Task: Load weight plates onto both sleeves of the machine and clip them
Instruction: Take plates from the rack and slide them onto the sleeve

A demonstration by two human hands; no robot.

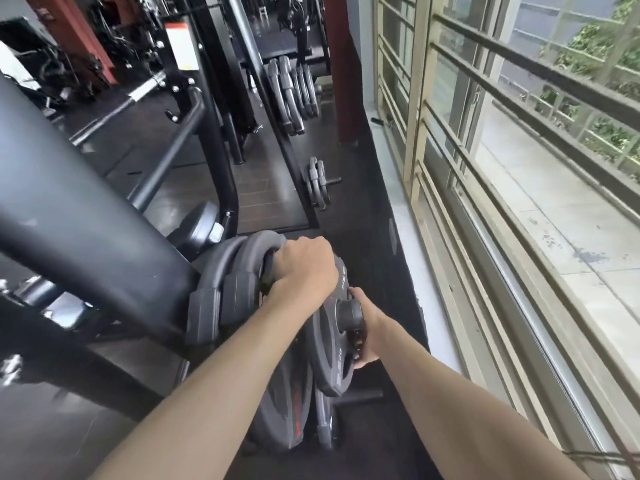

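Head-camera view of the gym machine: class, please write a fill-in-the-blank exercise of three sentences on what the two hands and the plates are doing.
1. The left hand curls over the ____ edge of the round black rubber weight plate.
2. The right hand works at the black collar clip at the plate's ____.
3. More grey-rimmed plates stand stored on a rack beyond, and the barred window lies to the person's ____.

Missing words: top; centre; right

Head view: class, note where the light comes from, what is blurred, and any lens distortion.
Head view: daylight enters through the window on the right; the machine frame at lower left is dim and smeared; the window bars bow, a wide-angle effect; both hands, left and right, and the plate are fairly sharp.
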